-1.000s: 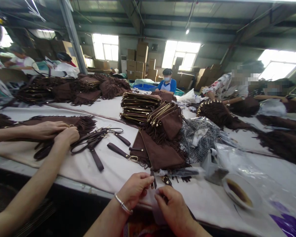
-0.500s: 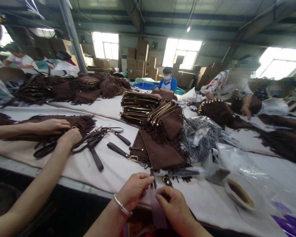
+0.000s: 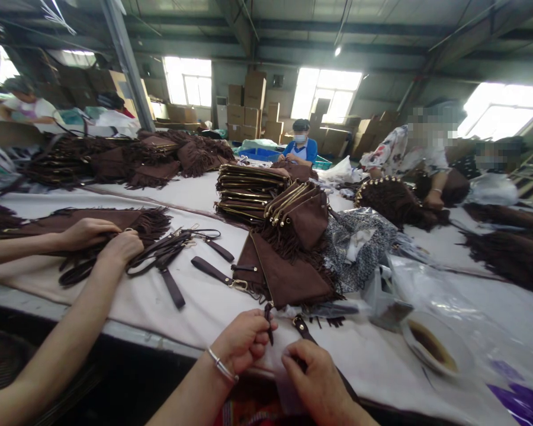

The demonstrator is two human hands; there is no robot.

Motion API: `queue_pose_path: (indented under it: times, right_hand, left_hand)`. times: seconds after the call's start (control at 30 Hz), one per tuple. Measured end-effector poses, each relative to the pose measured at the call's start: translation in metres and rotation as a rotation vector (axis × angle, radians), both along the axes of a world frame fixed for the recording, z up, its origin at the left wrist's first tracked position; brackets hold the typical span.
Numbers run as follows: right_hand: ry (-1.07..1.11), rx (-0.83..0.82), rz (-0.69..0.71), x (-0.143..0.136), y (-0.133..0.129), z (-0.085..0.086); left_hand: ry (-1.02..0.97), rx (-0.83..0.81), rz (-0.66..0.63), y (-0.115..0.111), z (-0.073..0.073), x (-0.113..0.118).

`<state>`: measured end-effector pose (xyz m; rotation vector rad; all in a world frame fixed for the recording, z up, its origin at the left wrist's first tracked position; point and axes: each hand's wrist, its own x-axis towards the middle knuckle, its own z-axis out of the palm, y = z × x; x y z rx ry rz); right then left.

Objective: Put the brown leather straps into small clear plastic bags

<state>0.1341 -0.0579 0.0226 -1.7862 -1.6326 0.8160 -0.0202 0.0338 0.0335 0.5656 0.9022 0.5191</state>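
My left hand (image 3: 244, 340), a bangle on its wrist, is closed on a short dark leather zipper pull (image 3: 269, 331). The pull hangs at the front corner of a brown fringed bag (image 3: 293, 275) lying on the white-covered table. To its right, my right hand (image 3: 313, 370) is closed, its thumb and fingers on a translucent plastic strip (image 3: 286, 381) that hangs over the table's edge. Anything else inside that hand is hidden. Just beyond my right hand lies a dark wrist strap (image 3: 302, 328) with a metal fitting.
Stacked brown bags (image 3: 253, 192) with gold zippers stand behind. Loose dark straps (image 3: 171, 281) lie at left, beside a co-worker's hands (image 3: 119, 245). To the right are a tape dispenser (image 3: 386, 302), a tape roll (image 3: 430, 346) and clear plastic (image 3: 462, 307). Other people work across the table.
My left hand has turned and shifted slightly left with the zipper pull. The plastic strip hangs lower beside my right hand. The co-worker's hands at left have moved slightly.
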Motion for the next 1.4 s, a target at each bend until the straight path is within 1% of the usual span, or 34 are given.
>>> queue_pose_path:
  times: [0.07,0.13,0.17,0.27,0.33,0.43,0.57,0.63,0.73,0.83,0.87,0.93,1.0,1.03,1.1,1.2,1.27,1.33,1.4]
  right_hand:
    - [0.005,-0.004,-0.01,0.0,0.0,0.0]
    - [0.011,-0.01,-0.016,0.001,-0.001,0.001]
    - [0.015,-0.014,-0.016,0.001,-0.001,0.001]
    - [0.023,-0.031,-0.011,0.0,-0.001,0.002]
    - [0.021,-0.036,-0.013,0.0,0.0,0.002]
    - [0.016,-0.025,-0.016,0.001,0.0,0.002]
    - [0.019,-0.028,-0.022,0.002,-0.001,0.003]
    - [0.018,-0.037,-0.027,0.002,-0.001,0.003]
    - [0.029,-0.036,-0.032,0.002,-0.001,0.001]
    - [0.055,-0.033,-0.036,0.003,0.0,-0.003]
    - [0.07,-0.039,-0.039,0.003,0.001,-0.004]
    - [0.097,-0.064,-0.054,0.004,0.002,-0.007]
    - [0.107,-0.095,-0.078,0.005,0.003,-0.008]
    - [0.103,-0.105,-0.087,0.005,0.004,-0.008]
    - [0.077,-0.111,-0.1,0.005,0.003,-0.007]
    - [0.012,-0.073,-0.081,0.003,0.002,-0.003]
    - [-0.027,-0.039,-0.061,0.001,0.001,-0.001]
    - [-0.051,-0.02,-0.052,0.0,0.0,0.0]
    - [-0.066,-0.015,-0.052,0.0,0.0,-0.001]
  left_hand:
    - [-0.028,-0.013,-0.009,-0.002,0.001,0.0]
    - [0.006,0.02,-0.022,-0.004,0.0,0.0]
    - [0.086,0.09,-0.042,-0.005,-0.001,0.001]
    - [0.457,0.431,-0.11,-0.005,-0.007,0.002]
    - [0.614,0.601,-0.125,-0.004,-0.011,0.002]
    - [0.677,0.722,-0.109,-0.004,-0.012,0.002]
    - [0.763,0.863,-0.137,-0.007,-0.007,0.001]
    - [0.764,0.843,-0.168,-0.008,-0.006,0.0]
    - [0.662,0.727,-0.236,-0.005,-0.003,-0.004]
    - [0.575,0.706,-0.252,0.001,0.004,-0.008]
    - [0.544,0.658,-0.25,0.002,0.007,-0.01]
    - [0.462,0.488,-0.257,0.004,0.012,-0.01]
    - [0.393,0.343,-0.264,0.004,0.013,-0.009]
    - [0.387,0.317,-0.264,0.004,0.012,-0.008]
    - [0.476,0.382,-0.253,0.002,0.008,-0.006]
    - [0.685,0.602,-0.194,-0.002,0.0,-0.003]
    - [0.766,0.739,-0.153,-0.004,-0.002,-0.003]
    - [0.765,0.789,-0.166,-0.006,-0.001,-0.004]
    - [0.71,0.756,-0.216,-0.006,0.0,-0.006]
